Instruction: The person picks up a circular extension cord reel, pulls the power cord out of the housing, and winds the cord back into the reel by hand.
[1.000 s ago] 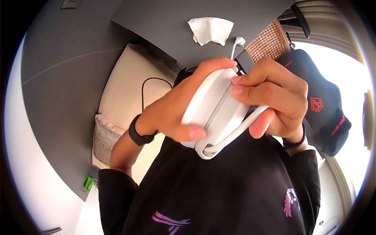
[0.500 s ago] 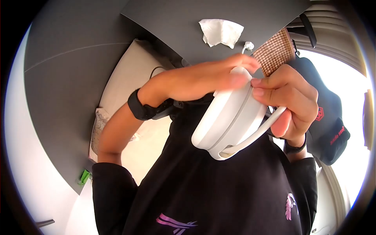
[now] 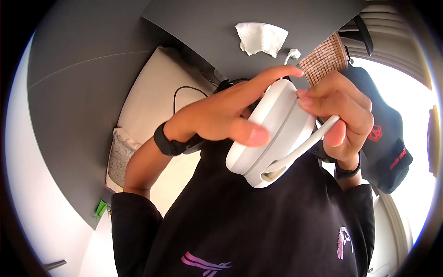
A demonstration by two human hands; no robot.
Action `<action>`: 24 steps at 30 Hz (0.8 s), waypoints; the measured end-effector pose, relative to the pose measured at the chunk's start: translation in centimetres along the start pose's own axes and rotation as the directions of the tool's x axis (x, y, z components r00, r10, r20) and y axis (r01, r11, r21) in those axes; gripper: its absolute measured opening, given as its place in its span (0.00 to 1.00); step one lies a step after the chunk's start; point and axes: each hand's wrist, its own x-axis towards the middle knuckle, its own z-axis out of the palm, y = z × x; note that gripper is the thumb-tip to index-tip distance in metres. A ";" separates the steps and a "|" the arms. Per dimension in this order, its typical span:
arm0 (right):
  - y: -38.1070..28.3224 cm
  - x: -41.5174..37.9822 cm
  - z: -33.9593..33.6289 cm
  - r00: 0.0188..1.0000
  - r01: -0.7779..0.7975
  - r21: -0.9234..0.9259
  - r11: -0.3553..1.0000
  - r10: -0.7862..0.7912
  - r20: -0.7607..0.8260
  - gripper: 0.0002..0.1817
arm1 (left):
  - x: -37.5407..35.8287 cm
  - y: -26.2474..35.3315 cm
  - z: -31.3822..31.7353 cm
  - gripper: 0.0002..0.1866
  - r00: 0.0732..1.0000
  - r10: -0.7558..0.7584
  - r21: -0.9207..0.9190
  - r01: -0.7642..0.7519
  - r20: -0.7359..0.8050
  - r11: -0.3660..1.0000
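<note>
A white rounded object (image 3: pixel 270 124) with a grey seam and a curved white bar (image 3: pixel 304 147) is in front of my black shirt. My right hand (image 3: pixel 344 115) is closed on its right side, thumb and fingers at the upper edge, with the bar's end against the hand. From the left, my left hand (image 3: pixel 230 108) reaches over the object, index finger stretched along its top end and thumb across its face. The thumb and index are wide apart; the other fingers are mostly hidden.
A grey tabletop (image 3: pixel 203 27) carries a crumpled white tissue (image 3: pixel 262 39) and a white plug with a cable (image 3: pixel 294 54). A woven brown mat (image 3: pixel 325 60) lies beside it. At the right is a black chair (image 3: pixel 380 134) with red marks. A black cable (image 3: pixel 175 99) loops left of my hands.
My left hand has opened wider: its thumb has moved down and left from the object's top end, uncovering more of the upper side. My right hand keeps its hold.
</note>
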 end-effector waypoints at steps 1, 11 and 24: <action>0.0 0.2 -0.1 1.000 0.017 0.004 1.000 -0.017 -0.008 0.31 | 0.4 0.2 0.0 0.60 1.000 0.009 0.028 -0.008 -0.009 1.000; -2.5 0.3 -7.8 0.975 0.222 -0.271 0.937 -0.220 0.036 0.28 | 1.4 1.9 0.5 0.50 0.998 0.016 0.151 -0.025 0.058 0.988; -4.2 1.1 -10.0 0.994 0.086 -0.281 0.956 -0.064 0.088 0.21 | 0.8 2.2 0.9 0.48 0.997 0.073 0.304 -0.080 0.034 0.949</action>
